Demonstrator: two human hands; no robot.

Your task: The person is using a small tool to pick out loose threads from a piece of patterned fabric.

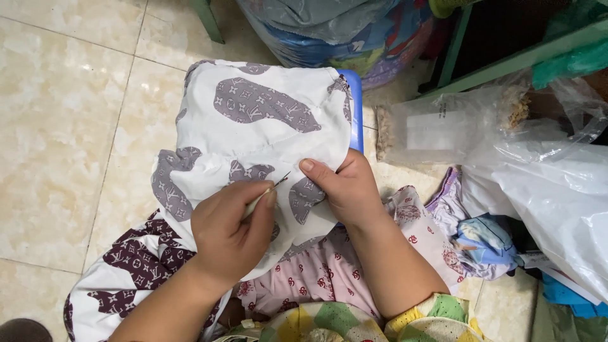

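The white cloth (253,136) is printed with large grey-purple patches carrying small pale flower and star marks. It lies spread over a blue stool (356,107) at centre, its near left end trailing down to the tiled floor (63,126), where the patches show a darker maroon.

The left hand (231,231) is curled tight round a thin pale-handled tool (263,195), whose dark tip rests on the cloth between the two hands. The right hand (345,187) pinches the cloth's near edge, thumb on top, remaining fingers folded beneath and out of sight.

The kind of tool cannot be determined; most of it is covered by the left fingers. Only one edge of the stool shows. To the right, clear plastic bags (506,139) lie over a heap of coloured fabric scraps (487,237); their contents are indistinct. A blue patterned bundle (342,31) at the far side is cut off by the frame.
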